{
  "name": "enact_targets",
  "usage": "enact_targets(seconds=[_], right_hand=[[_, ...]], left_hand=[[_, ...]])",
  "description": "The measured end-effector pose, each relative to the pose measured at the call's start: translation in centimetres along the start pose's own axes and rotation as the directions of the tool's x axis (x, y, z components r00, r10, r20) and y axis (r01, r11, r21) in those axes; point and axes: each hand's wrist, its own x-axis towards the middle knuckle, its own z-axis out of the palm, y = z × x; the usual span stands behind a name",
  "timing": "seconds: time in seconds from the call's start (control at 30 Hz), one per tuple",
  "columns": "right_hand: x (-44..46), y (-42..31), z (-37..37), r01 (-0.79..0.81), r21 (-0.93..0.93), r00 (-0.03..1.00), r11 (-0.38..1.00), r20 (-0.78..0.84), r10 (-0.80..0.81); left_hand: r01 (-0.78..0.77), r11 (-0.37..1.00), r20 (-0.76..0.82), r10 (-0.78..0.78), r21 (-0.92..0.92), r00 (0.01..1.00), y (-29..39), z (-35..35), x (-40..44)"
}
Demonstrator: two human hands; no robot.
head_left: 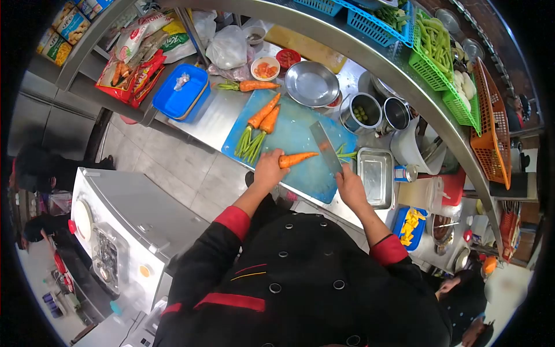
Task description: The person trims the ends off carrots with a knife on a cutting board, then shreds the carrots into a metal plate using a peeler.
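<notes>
On the blue cutting board (289, 124), my left hand (269, 169) is closed round the thick end of a carrot (298, 158), whose tip points right. My right hand (350, 186) grips the handle of a broad knife (325, 146), its blade slanting up and left just beyond the carrot's tip. Cut green tops (347, 154) lie to the right of the blade. Two carrots with green stems (261, 120) rest at the board's left side. Another carrot (258, 85) lies past the board's upper edge.
Near the board stand a round metal bowl (312, 84), a pot (361, 112), a rectangular steel tray (374, 176) and a blue tub (182, 92). A metal shelf edge (399, 63) with vegetable baskets arches above. Co-workers are at the lower right (465, 298) and far left.
</notes>
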Motion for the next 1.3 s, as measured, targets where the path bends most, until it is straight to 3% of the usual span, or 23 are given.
enact_targets(seconds=[0.1,0.2,0.47,0.53,0.57,0.6,0.8,0.83,0.97,1.03,1.1,1.13,1.17,1.2,1.23,1.3], right_hand=[[0.4,1.0,3.8,-0.025,-0.111,0.993,0.994,0.114,0.038],[0.9,0.4,5.0,-0.081,-0.149,0.988,0.986,0.115,0.098],[0.4,2.8,5.3,-0.058,0.044,0.997,0.997,0.054,0.056],[0.3,2.2,3.4,-0.132,0.239,0.991,0.962,0.056,0.122],[-0.4,0.7,1.4,-0.232,0.227,0.973,0.946,0.071,0.221],[-0.2,2.6,2.1,-0.164,0.136,0.985,0.977,-0.021,0.169],[0.7,3.4,1.9,-0.145,0.064,0.989,0.987,0.026,0.144],[0.8,3.2,2.0,-0.149,0.08,0.989,0.986,0.014,0.149],[0.9,2.4,1.6,-0.171,0.105,0.985,0.98,-0.023,0.174],[1.0,2.8,2.1,-0.166,0.083,0.984,0.983,-0.052,0.171],[1.2,4.9,2.8,-0.038,0.097,0.996,0.995,-0.078,0.045],[1.8,6.8,3.9,-0.057,0.04,0.995,0.998,-0.077,0.06],[1.9,6.9,4.0,-0.086,0.127,0.996,0.988,-0.022,0.09],[2.5,8.9,4.7,-0.106,0.094,0.994,0.99,0.024,0.104],[2.4,8.8,5.0,0.185,0.067,0.974,0.98,-0.143,-0.174],[2.3,8.3,4.5,0.102,0.141,0.993,0.985,-0.071,-0.093]], left_hand=[[-0.034,0.999,-0.002,0.034,-0.013,0.999,-0.1,0.1,0.0],[0.0,1.0,0.01,-0.001,0.015,1.0,-0.2,0.1,0.4],[-0.036,0.998,-0.118,0.042,0.048,0.992,0.1,0.2,-0.5],[-0.031,0.999,-0.16,0.038,0.041,0.986,-0.3,1.2,0.0],[-0.03,0.999,-0.198,0.036,0.035,0.98,-0.5,1.8,0.3],[-0.017,0.999,-0.205,0.024,0.035,0.978,-0.3,2.0,0.6],[0.112,0.993,-0.174,-0.114,-0.018,0.978,0.8,1.0,2.2],[0.03,1.0,-0.274,-0.031,-0.008,0.961,0.5,0.9,2.6],[0.045,0.999,-0.321,-0.044,-0.006,0.946,1.2,0.3,4.8],[-0.004,0.992,-0.186,0.028,0.129,0.982,0.9,0.2,5.8],[0.05,0.986,-0.103,-0.034,0.157,0.994,1.4,-0.1,6.7],[-0.036,0.985,-0.192,0.068,0.168,0.979,0.3,0.7,7.1],[0.125,0.97,-0.158,-0.093,0.208,0.983,0.2,0.8,7.9],[0.039,0.953,-0.227,0.032,0.301,0.973,-1.2,1.6,8.1],[-0.062,0.92,-0.477,0.257,0.386,0.841,-1.5,0.9,7.9],[0.038,0.894,-0.33,0.125,0.446,0.936,-1.4,-1.2,8.3]])
